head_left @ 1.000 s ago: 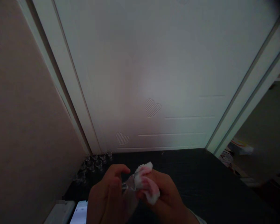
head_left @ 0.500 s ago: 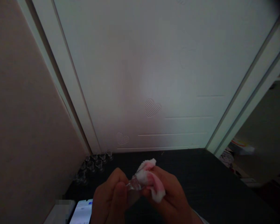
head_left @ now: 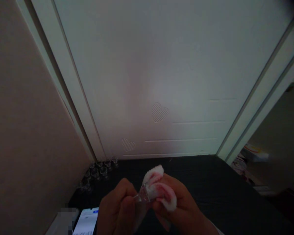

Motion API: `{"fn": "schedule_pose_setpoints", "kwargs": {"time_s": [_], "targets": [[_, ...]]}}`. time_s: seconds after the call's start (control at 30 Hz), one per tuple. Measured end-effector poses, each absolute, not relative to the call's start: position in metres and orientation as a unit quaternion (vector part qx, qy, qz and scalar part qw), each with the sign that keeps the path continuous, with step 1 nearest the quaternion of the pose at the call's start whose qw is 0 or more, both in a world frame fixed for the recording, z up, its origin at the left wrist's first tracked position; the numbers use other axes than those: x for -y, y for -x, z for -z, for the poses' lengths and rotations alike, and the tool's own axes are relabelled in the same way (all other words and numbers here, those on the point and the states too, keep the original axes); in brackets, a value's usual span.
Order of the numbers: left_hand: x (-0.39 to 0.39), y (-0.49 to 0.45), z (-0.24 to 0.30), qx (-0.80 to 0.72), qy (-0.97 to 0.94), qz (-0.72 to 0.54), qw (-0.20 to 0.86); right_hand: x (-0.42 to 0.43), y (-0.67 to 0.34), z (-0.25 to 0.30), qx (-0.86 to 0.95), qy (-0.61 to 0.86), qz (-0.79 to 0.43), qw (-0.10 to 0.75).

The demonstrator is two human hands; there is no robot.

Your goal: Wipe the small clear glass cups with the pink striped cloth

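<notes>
My left hand is closed round a small clear glass cup at the bottom middle of the head view. My right hand grips a bunched pink and white cloth, which is pressed against the cup's mouth. Both hands hover over a dark ribbed surface. The cup is mostly hidden by my fingers and the cloth.
Several more small clear glass cups stand in the far left corner of the dark surface. A lit phone screen lies at the bottom left. A white door with heart patterns rises behind. Cluttered shelving shows at right.
My hands have shifted slightly right and down. The cloth has turned against the cup, with more of it bunched over my right fingers.
</notes>
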State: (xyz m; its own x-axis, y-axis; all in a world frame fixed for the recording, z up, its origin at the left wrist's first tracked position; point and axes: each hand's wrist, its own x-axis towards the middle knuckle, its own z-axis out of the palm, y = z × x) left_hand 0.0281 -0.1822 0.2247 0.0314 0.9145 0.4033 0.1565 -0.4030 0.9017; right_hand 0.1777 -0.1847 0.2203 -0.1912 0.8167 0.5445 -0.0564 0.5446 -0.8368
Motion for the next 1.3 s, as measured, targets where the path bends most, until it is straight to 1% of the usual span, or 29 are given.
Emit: {"fn": "schedule_pose_setpoints", "kwargs": {"time_s": [0.07, 0.13, 0.23, 0.33, 0.4, 0.53, 0.7, 0.9, 1.1, 1.3], "targets": [[0.182, -0.028, -0.223, -0.425, -0.611, -0.538, 0.396, 0.184, -0.176, -0.218, 0.667, 0.272, -0.383, 0.578], [0.18, -0.027, -0.222, -0.434, -0.594, -0.532, 0.419, 0.183, -0.175, -0.216, 0.663, 0.27, -0.387, 0.582], [0.176, -0.029, -0.222, -0.444, -0.58, -0.54, 0.419, 0.183, -0.176, -0.213, 0.652, 0.284, -0.397, 0.579], [0.17, -0.032, -0.221, -0.413, -0.584, -0.542, 0.441, 0.182, -0.179, -0.209, 0.646, 0.301, -0.396, 0.579], [0.164, -0.034, -0.22, -0.387, -0.607, -0.526, 0.453, 0.181, -0.18, -0.205, 0.63, 0.318, -0.396, 0.587], [0.157, -0.035, -0.217, -0.383, -0.635, -0.495, 0.453, 0.18, -0.182, -0.196, 0.584, 0.362, -0.417, 0.595], [0.157, -0.035, -0.213, -0.368, -0.645, -0.476, 0.471, 0.177, -0.185, -0.185, 0.583, 0.36, -0.41, 0.601], [0.156, -0.035, -0.213, -0.353, -0.662, -0.431, 0.501, 0.175, -0.187, -0.178, 0.553, 0.356, -0.433, 0.616], [0.153, -0.03, -0.213, -0.36, -0.671, -0.427, 0.488, 0.17, -0.187, -0.182, 0.575, 0.353, -0.409, 0.614], [0.147, -0.023, -0.215, -0.352, -0.677, -0.458, 0.455, 0.167, -0.186, -0.188, 0.608, 0.336, -0.399, 0.598]]}}
